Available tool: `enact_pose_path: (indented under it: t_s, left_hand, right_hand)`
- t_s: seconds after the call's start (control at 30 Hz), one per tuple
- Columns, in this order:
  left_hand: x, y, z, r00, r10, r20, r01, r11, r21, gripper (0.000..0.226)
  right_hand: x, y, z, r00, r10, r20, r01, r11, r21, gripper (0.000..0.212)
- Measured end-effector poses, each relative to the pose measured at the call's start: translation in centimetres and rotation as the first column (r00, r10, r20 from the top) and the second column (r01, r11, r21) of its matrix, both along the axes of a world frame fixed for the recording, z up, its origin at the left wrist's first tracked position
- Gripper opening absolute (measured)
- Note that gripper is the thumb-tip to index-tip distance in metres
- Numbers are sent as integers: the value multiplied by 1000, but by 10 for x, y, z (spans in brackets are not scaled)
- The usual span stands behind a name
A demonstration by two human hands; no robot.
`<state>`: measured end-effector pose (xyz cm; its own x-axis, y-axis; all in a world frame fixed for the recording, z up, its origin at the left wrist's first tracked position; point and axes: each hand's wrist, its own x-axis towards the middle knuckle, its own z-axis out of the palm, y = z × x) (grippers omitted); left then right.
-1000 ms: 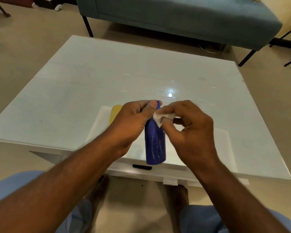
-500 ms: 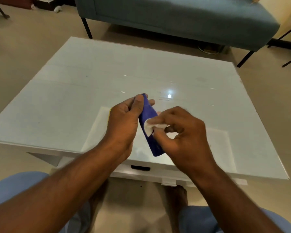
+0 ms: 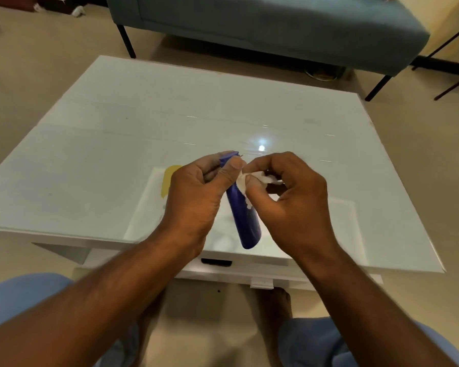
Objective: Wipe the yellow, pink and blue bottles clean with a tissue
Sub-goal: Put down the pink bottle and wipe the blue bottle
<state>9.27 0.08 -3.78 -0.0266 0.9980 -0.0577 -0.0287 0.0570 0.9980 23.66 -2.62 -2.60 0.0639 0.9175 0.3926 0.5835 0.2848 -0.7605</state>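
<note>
From the head view, the left hand [image 3: 196, 197] has its grip closed round the top of the blue bottle [image 3: 245, 221], holding it tilted above the desk [image 3: 117, 144], probably to expose its side. The right hand [image 3: 289, 205] pinches a crumpled tissue [image 3: 252, 178] against the bottle's upper part. A yellow bottle [image 3: 168, 181] lies on the desk behind the left hand; no pink one shows.

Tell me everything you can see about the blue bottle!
The blue bottle is deep blue, smooth and a bit shiny, like plastic. It is tilted, top end away from the person, held in the air over the near edge of the white table. The left hand pinches its top, hiding the cap. The right hand presses a white tissue against its upper side.
</note>
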Motion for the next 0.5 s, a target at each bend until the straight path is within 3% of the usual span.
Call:
enact_pose_path:
  t_s: [0.1,0.2,0.33,0.4,0.5]
  left_hand:
    - [-2,3,1,999,38,24,-39,999,33,46]
    - [-2,2,4,999,1,-45,2,999,48,56]
    - [4,-5,6,999,-34,-28,36,997,71,41]
    - [-2,-1,9,999,32,32,-35,994,104,31]
    - [-6,3,12,998,38,44,-44,990,131,33]
  right_hand:
    - [-3,-7,-5,997,65,36,-60,990,-126,12]
    - [0,-5,-6,1000,-21,10,23,983,-183,10]
    - [0,-5,3,998,-37,-56,36,999,-13,7]
    - [-5,-11,-3,1000,-5,-19,3,996,-90,10]
    - [-8,-10,-9,998,-66,3,65,972,-227,13]
